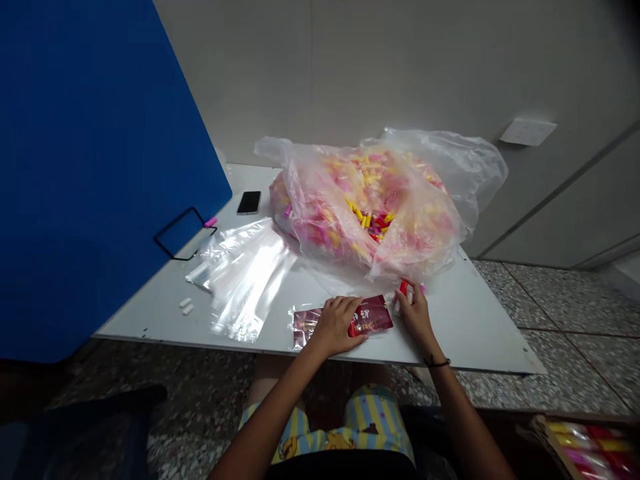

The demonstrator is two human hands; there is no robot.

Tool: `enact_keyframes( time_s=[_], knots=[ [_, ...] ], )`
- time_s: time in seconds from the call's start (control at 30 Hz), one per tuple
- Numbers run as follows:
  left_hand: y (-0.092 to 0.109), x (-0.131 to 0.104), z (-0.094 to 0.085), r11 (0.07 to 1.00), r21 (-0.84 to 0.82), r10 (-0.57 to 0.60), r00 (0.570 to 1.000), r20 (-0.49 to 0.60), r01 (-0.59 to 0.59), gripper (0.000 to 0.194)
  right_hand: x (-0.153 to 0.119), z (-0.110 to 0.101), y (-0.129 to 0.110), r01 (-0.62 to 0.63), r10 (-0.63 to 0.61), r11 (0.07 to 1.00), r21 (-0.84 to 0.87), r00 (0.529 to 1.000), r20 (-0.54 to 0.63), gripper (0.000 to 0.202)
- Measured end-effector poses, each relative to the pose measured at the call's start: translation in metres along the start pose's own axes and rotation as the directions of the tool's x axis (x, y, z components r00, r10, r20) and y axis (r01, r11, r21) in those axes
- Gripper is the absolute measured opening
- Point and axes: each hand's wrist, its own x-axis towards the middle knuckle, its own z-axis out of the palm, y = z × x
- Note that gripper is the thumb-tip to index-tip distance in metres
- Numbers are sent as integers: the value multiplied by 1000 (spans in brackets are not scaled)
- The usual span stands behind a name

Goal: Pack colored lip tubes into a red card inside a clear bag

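On the white table [475,327], a big translucent bag [325,220] of small coloured tubes sits at twelve o'clock from the maroon packet [379,313]; clear sleeves [250,280] fan out toward ten. The packet lies flat near the front edge, long axis running nine to three, its three o'clock end slightly farther from the wearer. Over its middle, the left hand [340,327] rests with fingers bent; whether it grips is unclear. At three, the right hand [415,312] pinches a red tube [404,288], long axis pointing roughly one to seven.
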Motion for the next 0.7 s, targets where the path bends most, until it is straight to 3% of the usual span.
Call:
enact_keyframes(
  time_s=[0.13, 0.27, 0.5, 0.7],
  knots=[
    [3, -4, 2, 1000, -8, 6, 1000, 1, -6, 82, -5, 1, 7, -75, 76, 997, 34, 997, -11, 47],
    [5, -5, 1, 1000, -13, 2, 1000, 8, -2, 82, -8, 0, -2, -163, 187, 956, 243, 979, -82, 47],
    [6, -3, -1, 1000, -20, 12, 1000, 11, -12, 81, -11, -4, -2, -173, 268, 877, 448, 950, -158, 47],
    [5, -4, 1, 1000, -15, 11, 1000, -4, -11, 81, -26, -7, 0, -267, 302, 888, 374, 953, -35, 39]
  ],
)
